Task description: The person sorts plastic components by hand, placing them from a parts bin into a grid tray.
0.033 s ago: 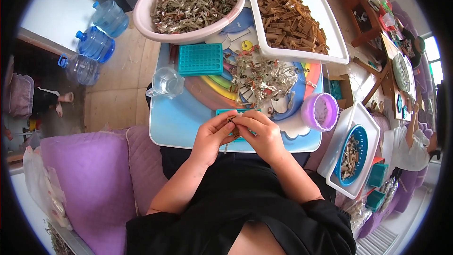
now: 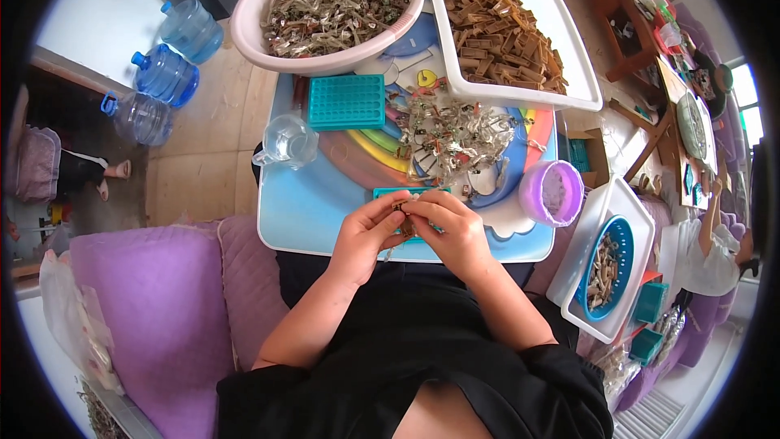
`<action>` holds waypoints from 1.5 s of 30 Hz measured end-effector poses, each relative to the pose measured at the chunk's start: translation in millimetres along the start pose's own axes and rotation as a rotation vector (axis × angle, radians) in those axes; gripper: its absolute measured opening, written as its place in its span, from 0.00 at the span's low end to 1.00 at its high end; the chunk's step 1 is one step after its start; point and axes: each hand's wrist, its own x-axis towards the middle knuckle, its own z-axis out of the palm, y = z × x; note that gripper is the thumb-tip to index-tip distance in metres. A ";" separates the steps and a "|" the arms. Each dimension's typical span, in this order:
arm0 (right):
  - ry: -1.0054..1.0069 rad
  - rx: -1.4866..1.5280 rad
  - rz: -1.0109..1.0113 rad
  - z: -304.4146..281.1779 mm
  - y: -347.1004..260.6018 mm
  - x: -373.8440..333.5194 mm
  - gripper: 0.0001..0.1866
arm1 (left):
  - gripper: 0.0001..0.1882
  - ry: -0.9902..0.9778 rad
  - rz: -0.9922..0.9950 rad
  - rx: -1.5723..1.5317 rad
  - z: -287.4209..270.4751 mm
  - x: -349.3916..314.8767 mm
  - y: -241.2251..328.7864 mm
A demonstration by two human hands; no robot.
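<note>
Over the near edge of the table (image 2: 284,228), my left hand (image 2: 367,232) and my right hand (image 2: 451,232) meet with their fingertips pinched together. Between them is a small brown piece (image 2: 406,228) with a thin, pale strand hanging below it; the fingers hide most of it, so its kind is unclear. A teal tray (image 2: 380,193) lies partly covered under the hands. Just beyond them spreads a loose heap of small clear and metallic parts (image 2: 459,134). To the right of my right hand stands a purple cup (image 2: 532,195) with whitish contents.
A teal gridded tray (image 2: 345,102) and a clear jug (image 2: 288,142) sit at the left. Behind are a pink basin (image 2: 244,28) of clear parts and a white bin (image 2: 581,85) of brown pieces. A blue basket (image 2: 624,256) lies in a white tub at right. Another person (image 2: 707,256) sits far right.
</note>
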 end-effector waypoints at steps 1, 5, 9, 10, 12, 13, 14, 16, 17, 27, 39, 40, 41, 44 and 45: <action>0.004 -0.022 -0.001 1.2 0.8 -1.2 0.11 | 0.18 0.002 0.000 0.001 -0.1 -0.3 -0.2; 0.043 -0.036 0.008 5.7 -1.7 -5.8 0.12 | 0.18 0.023 -0.006 0.020 0.7 -3.1 -2.3; 0.010 -0.087 -0.024 2.8 -6.4 -8.2 0.12 | 0.17 0.021 0.023 0.029 3.1 -2.8 -10.8; -0.007 -0.118 -0.023 0.4 -6.4 -8.3 0.13 | 0.17 0.003 0.040 -0.008 3.4 0.0 -16.2; 0.000 -0.128 -0.020 -0.5 -4.4 -10.9 0.13 | 0.16 -0.027 -0.002 -0.013 0.4 3.0 -22.7; 0.010 -0.153 -0.047 -1.9 -3.1 -12.8 0.13 | 0.15 -0.033 -0.001 0.003 4.1 3.5 -22.4; 0.021 -0.177 -0.073 -2.2 -1.9 -13.4 0.14 | 0.15 -0.047 -0.001 -0.002 4.9 3.5 -23.7; -0.001 -0.171 -0.041 -1.8 -5.2 -14.4 0.13 | 0.15 -0.042 -0.016 0.009 3.3 3.8 -27.2; 0.019 -0.155 -0.045 0.1 -7.2 -12.7 0.12 | 0.15 -0.045 -0.010 -0.007 2.1 2.6 -27.2; 0.056 -0.022 0.122 2.1 -6.5 -15.8 0.09 | 0.15 -0.125 0.036 -0.036 -5.6 7.0 -39.1; 0.045 -0.165 -0.136 9.7 5.0 -26.5 0.08 | 0.16 -0.180 0.052 0.048 -5.4 8.6 -39.3; 0.044 -0.161 -0.145 10.2 4.7 -25.3 0.08 | 0.16 -0.155 0.045 0.062 -4.6 3.9 -33.8; -0.006 -0.143 -0.047 10.3 3.8 -24.3 0.08 | 0.16 -0.153 0.052 0.063 -6.2 2.8 -31.8; -0.044 -0.189 -0.071 14.6 2.5 -21.3 0.08 | 0.16 -0.105 0.024 0.001 -9.5 1.3 -29.7; -0.032 -0.249 -0.194 16.8 2.5 -19.9 0.09 | 0.16 -0.109 0.010 -0.035 -11.6 1.4 -28.5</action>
